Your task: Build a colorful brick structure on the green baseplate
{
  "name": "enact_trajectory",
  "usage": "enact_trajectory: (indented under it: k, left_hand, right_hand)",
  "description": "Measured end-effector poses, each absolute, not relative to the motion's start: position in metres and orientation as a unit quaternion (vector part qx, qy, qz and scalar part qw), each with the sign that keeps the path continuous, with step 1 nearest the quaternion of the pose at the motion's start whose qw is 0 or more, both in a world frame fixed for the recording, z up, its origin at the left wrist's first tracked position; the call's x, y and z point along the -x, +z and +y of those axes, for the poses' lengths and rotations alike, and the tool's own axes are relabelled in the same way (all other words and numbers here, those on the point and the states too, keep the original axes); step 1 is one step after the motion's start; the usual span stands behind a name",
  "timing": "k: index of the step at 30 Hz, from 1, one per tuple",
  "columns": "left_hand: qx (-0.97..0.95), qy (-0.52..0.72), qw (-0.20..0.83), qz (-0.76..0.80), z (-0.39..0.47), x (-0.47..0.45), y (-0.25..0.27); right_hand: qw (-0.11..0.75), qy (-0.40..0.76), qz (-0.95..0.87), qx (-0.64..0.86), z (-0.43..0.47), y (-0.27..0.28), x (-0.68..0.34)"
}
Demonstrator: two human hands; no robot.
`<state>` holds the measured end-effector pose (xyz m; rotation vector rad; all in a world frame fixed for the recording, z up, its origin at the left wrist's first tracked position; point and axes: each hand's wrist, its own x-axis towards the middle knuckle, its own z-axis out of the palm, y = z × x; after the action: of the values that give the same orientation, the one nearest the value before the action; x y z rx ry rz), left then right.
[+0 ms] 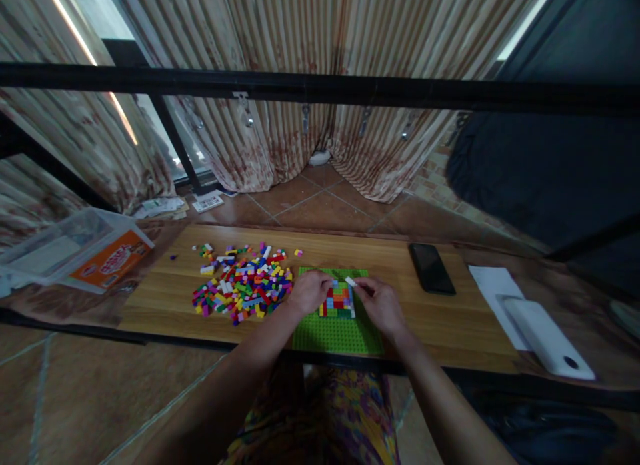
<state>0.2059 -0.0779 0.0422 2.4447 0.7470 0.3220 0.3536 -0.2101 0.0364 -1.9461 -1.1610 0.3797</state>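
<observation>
A green studded baseplate (337,338) lies on the wooden board in front of me. A patch of coloured building bricks (340,298), red, orange, blue, yellow and white, is fixed on its upper part. My right hand (383,305) pinches a white brick (350,281) above the patch's upper right corner. At the patch's upper left, my left hand (313,292) has its fingers closed and pointing down; what they hold, if anything, is hidden. To the left spreads a loose pile of mixed bricks (245,282).
A black phone (433,268) lies on the wooden board (465,318) at the right. Beyond it are a white sheet of paper (493,292) and a white device (547,338). A clear plastic box (80,238) with an orange label stands at the left. A dark rail (320,88) crosses behind.
</observation>
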Motion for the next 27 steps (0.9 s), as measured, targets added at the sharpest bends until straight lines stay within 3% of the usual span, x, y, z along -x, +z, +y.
enact_trajectory:
  k: [16, 27]
  left_hand:
    - [-0.901, 0.111, 0.293, 0.3, -0.08, -0.205, 0.043]
    - [-0.855, 0.198, 0.348, 0.33, -0.085, -0.193, 0.033]
  right_hand:
    - [0.432, 0.187, -0.451, 0.758, -0.203, 0.035, -0.34]
    - [0.48, 0.18, -0.421, 0.748, -0.22, 0.035, -0.352]
